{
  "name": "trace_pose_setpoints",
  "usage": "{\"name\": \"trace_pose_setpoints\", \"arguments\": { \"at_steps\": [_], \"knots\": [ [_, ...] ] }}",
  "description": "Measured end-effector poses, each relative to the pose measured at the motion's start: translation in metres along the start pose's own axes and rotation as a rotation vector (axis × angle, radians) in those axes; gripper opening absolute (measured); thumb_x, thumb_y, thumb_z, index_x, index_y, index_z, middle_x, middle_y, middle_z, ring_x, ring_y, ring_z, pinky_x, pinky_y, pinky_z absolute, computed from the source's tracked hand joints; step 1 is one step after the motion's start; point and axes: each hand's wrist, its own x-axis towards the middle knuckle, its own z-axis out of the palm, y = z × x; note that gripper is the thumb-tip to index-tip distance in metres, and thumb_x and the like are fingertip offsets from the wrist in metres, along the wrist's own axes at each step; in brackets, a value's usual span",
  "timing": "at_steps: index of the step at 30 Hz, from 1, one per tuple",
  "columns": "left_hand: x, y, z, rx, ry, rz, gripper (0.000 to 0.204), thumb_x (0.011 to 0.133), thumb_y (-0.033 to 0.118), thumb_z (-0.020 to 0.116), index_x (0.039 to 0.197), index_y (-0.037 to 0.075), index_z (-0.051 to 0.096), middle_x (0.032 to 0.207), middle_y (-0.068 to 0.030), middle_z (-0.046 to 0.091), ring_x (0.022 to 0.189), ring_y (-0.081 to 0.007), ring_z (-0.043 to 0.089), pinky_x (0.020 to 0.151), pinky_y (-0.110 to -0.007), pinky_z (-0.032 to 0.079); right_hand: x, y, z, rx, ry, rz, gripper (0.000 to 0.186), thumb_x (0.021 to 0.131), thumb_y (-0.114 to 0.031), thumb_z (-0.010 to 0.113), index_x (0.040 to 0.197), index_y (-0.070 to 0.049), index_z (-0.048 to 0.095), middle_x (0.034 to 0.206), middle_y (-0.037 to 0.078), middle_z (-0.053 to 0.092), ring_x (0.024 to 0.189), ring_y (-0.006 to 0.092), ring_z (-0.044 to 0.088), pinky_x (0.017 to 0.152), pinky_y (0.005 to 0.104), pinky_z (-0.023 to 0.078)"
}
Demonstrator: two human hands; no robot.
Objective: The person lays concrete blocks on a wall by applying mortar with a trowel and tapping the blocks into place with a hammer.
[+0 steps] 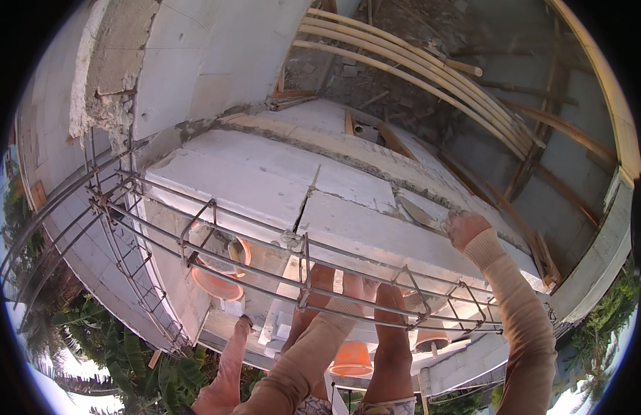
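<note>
My right hand [465,229] is closed around the handle of a trowel [418,212], at the right part of the wall. The blade lies flat over the pale block wall [244,173], close to a mortar joint. Lower in the middle, my left hand [360,287] is by the near side of the blocks, behind a steel bar. Its fingers are partly hidden, so their grip does not show. A rebar cage [258,243] runs along the wall's near side, between me and the blocks.
Orange buckets, one [220,280] at left and another [351,360] at lower middle, stand below the cage. Another person's bare limb [230,360] comes in at lower left. Bent bars [64,200] jut out at left. Long poles [417,69] lie beyond the wall, over a lower rubble-strewn floor.
</note>
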Motion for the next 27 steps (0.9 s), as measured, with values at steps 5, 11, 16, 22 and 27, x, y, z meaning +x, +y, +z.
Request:
{"name": "trace_pose_setpoints", "arguments": {
  "at_steps": [5, 11, 16, 22, 27],
  "knots": [
    [-0.002, 0.016, 0.035, 0.287, 0.174, 0.337, 0.056, 0.099, 0.054, 0.052, 0.136, 0.011, 0.052, 0.135, -0.0059, 0.056, 0.124, -0.027, 0.054, 0.105, -0.048, 0.045, -0.032, 0.006, 0.006, 0.04, 0.019, 0.033, 0.039, 0.099, -0.03, 0.054, 0.123, 0.0, 0.062, 0.097, 0.02, 0.07, 0.088, 0.0364, 0.07, 0.08, 0.0436, 0.058],
    [-0.003, 0.012, 0.041, -0.048, 0.15, 0.228, 0.064, 0.098, 0.062, 0.047, 0.141, 0.015, 0.047, 0.143, -0.0031, 0.05, 0.133, -0.026, 0.047, 0.11, -0.049, 0.041, -0.049, -0.066, -0.053, 0.336, 0.189, -0.24, 0.04, 0.099, -0.034, 0.055, 0.124, -0.003, 0.06, 0.101, 0.021, 0.069, 0.086, 0.0364, 0.07, 0.078, 0.0446, 0.057],
    [0.004, 0.01, 0.027, -0.053, 0.061, 0.157, 0.063, 0.098, 0.061, 0.045, 0.141, 0.015, 0.048, 0.143, -0.0046, 0.051, 0.133, -0.0286, 0.047, 0.112, -0.049, 0.039, -0.065, 0.05, 0.031, 0.174, -0.029, 0.123, 0.034, 0.096, -0.029, 0.059, 0.119, -0.004, 0.064, 0.101, 0.018, 0.07, 0.095, 0.0338, 0.07, 0.085, 0.0435, 0.057],
    [0.009, 0.012, 0.016, 0.052, -0.066, 0.107, 0.064, 0.099, 0.059, 0.043, 0.144, 0.013, 0.046, 0.147, -0.0054, 0.049, 0.136, -0.0281, 0.044, 0.115, -0.049, 0.034, -0.125, 0.149, 0.102, -0.031, -0.288, 0.398, 0.026, 0.094, -0.024, 0.061, 0.109, -0.004, 0.069, 0.101, 0.018, 0.072, 0.1, 0.0326, 0.069, 0.088, 0.0423, 0.057],
    [0.019, 0.006, -0.038, 0.548, -0.1, 0.19, 0.06, 0.102, 0.052, 0.039, 0.146, 0.011, 0.044, 0.15, -0.0078, 0.047, 0.139, -0.0297, 0.042, 0.117, -0.05, 0.031, -0.119, 0.082, 0.076, 0.106, 0.055, 0.057, 0.033, 0.1, -0.031, 0.055, 0.112, -0.004, 0.069, 0.103, 0.013, 0.068, 0.09, 0.0323, 0.069, 0.079, 0.0432, 0.059]
  ]
}}
